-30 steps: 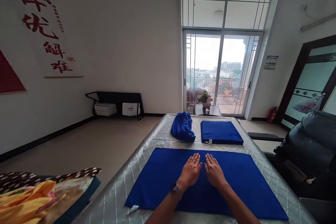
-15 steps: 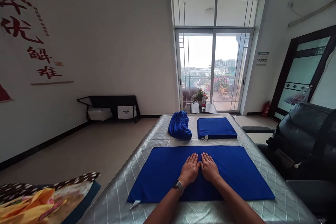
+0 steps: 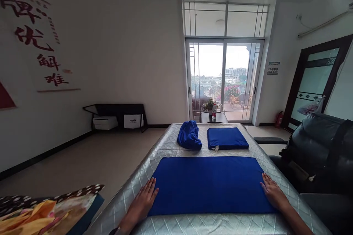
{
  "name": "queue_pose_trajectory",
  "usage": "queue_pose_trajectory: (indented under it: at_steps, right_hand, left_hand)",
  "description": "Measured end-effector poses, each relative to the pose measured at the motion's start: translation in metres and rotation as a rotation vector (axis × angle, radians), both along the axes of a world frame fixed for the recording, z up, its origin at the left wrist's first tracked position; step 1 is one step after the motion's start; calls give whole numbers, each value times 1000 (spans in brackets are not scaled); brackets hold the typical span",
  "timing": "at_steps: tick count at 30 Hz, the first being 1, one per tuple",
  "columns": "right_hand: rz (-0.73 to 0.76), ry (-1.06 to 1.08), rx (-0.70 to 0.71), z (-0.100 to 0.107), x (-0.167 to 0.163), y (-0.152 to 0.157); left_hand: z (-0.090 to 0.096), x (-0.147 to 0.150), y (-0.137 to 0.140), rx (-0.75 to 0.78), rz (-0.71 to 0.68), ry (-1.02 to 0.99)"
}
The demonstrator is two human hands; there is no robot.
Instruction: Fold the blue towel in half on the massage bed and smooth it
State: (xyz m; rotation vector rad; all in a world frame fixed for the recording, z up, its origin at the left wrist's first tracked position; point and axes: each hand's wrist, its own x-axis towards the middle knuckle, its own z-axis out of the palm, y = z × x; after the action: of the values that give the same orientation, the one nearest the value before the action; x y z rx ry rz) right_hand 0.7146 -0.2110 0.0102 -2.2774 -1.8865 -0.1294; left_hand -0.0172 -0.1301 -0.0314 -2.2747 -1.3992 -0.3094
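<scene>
A blue cloth (image 3: 206, 185) lies spread flat and smooth on the silver quilted table cover (image 3: 209, 226). My left hand (image 3: 145, 198) rests at its left edge, fingers stretched out and thumb toward the cloth. At the right edge, my right hand (image 3: 273, 191) lies with fingers extended, its fingertips touching the border of the cloth. Neither hand holds anything. Farther back on the table sit a crumpled blue cloth (image 3: 189, 136) and, to its right, a neat stack of folded blue cloths (image 3: 227, 138) with a white tag.
A black armchair (image 3: 325, 147) stands close on the right. Colourful bedding (image 3: 46, 213) is at the lower left. Beyond the table's far end, a small dark table (image 3: 205, 118) bears a potted plant (image 3: 211, 104) and a bottle (image 3: 214, 111), before sliding glass doors (image 3: 206, 80).
My hands have moved apart from the middle of the cloth, the left to its left edge, the right to its right edge. The view has tilted slightly up.
</scene>
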Motion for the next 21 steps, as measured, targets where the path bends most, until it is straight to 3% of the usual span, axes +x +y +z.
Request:
queue_pose_trajectory:
  at_steps: [4,7,9,13,16,21]
  right_hand:
    - [-73,-58,22,22,-42,-1]
    - [76,-16,65,42,-116,-4]
    - [200,64,56,52,-177,-3]
    - [366,156,-65,51,-269,1]
    - [417,154,-127,37,-288,3]
    - [430,162,-123,31,-284,2]
  left_hand:
    - [31,41,-7,-29,67,-48]
    - [60,115,-17,-38,71,-164]
    - [74,176,-29,-101,-11,-219]
    - [76,272,-54,-283,-210,-217]
    - [62,296,-64,-361,-233,-223]
    - [56,293,-66,-400,-220,-239]
